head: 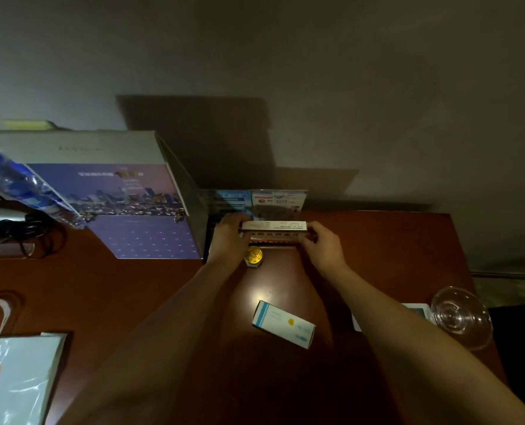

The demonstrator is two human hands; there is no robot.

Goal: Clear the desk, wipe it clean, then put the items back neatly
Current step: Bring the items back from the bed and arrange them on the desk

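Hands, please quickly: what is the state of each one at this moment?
Left hand: grips the left end of the long flat box.
Right hand: grips the right end of the same box, fingers curled round it.

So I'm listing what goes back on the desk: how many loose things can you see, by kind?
Boxes: 2, long box held by left hand and right hand, white box
Gold jar: 1
Glass bowl: 1
Paper bag: 1
Bottle: 1
Total: 6
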